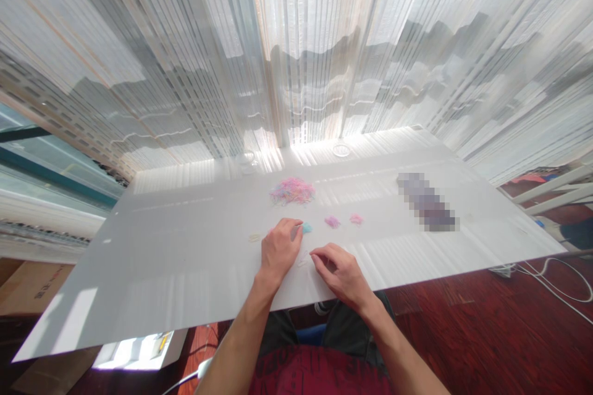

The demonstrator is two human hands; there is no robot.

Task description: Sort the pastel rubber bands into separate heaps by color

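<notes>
My left hand (281,248) is over the table with thumb and fingertips drawn together beside a small turquoise heap (306,228). To its right, my right hand (340,268) is closed in a pinch near a few pale, thin loops (303,259) on the tabletop. What either pinch holds is too small to make out. Beyond the hands lies a larger mixed pile (293,191) of thin pink, purple and blue pieces. A purple heap (332,221) and a pink heap (356,219) sit to the right. Pale yellow loops (254,237) lie left of my left hand, which partly hides other pieces.
The white table (185,259) reaches to a striped sheer curtain (315,62). A blurred-out dark object (426,202) lies at the right. A clear round disc (341,150) is near the far edge. Cables (546,278) run over the floor at right; a cardboard box (34,287) stands at left.
</notes>
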